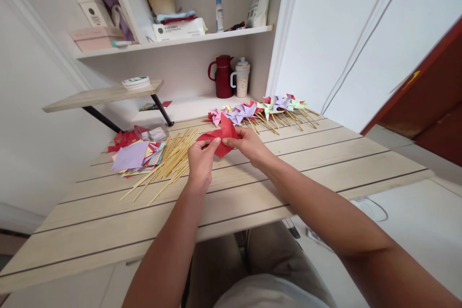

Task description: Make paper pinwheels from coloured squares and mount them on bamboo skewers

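Between my two hands, a little above the table, is a red paper pinwheel with folded blades. My left hand pinches its left side near the middle between thumb and finger. From the right, my right hand grips the same pinwheel, its thumb close to the left thumb. Fingers behind the paper are partly hidden. Just left of my left hand lies a loose bundle of thin wooden sticks. Finished-looking pinwheels on sticks, in purple, pink, green and red, lie beyond my hands to the right.
Stacked coloured paper squares lie at the left, by red paper pieces and a clear plastic box. A small raised shelf stands behind them. At the back are a red jug and a cup.
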Motion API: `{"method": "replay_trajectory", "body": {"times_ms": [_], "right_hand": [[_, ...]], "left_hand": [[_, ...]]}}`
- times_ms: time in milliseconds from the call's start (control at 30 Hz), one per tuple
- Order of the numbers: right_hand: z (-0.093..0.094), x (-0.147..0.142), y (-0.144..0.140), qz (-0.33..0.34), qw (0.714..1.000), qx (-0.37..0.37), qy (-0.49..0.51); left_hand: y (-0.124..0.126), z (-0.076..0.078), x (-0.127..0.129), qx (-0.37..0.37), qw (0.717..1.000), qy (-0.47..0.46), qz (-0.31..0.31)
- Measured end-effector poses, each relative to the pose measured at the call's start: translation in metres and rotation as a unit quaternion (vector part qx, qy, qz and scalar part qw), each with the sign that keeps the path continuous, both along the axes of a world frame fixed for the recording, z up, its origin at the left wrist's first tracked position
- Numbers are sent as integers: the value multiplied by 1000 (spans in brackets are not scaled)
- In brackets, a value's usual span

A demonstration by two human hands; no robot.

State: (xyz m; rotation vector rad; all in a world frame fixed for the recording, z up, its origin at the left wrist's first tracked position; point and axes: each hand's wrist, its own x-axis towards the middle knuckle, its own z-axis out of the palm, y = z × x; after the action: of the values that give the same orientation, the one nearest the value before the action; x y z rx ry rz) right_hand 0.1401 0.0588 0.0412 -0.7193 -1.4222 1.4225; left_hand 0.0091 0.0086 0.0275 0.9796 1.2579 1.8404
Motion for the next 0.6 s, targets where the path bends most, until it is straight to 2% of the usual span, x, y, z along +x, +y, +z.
{"method": "replay_trajectory", "body": {"times_ms": [267,600], "right_hand": [[-1,1,2,6,1000,18,-10],[-8,4,5,32,996,67,-50]], "left_hand": [[0,-2,-1,0,1000,-3,3],[0,-1,1,1,998,-63,-21]]}}
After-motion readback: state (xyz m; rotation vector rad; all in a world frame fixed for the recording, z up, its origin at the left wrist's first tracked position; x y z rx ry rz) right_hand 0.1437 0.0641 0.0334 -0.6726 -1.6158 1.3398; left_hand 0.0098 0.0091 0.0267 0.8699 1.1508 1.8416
